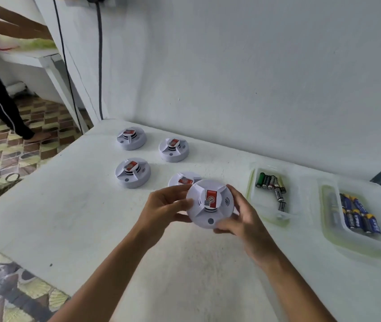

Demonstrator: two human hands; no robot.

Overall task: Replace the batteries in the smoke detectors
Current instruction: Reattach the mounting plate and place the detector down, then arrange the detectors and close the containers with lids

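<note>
While both hands gripped it, the held detector (209, 204) hung face-up just above the table (80, 217).

Left hand (165, 208) clamped its left rim, right hand (239, 219) its right and lower rim; the disc lay flat between them, neither nearer. Judged: base underneath, so a turn-over comes next. Tray of loose cells (272, 194) sat nearer the right hand; four detectors (132, 171) rested beyond.
</note>
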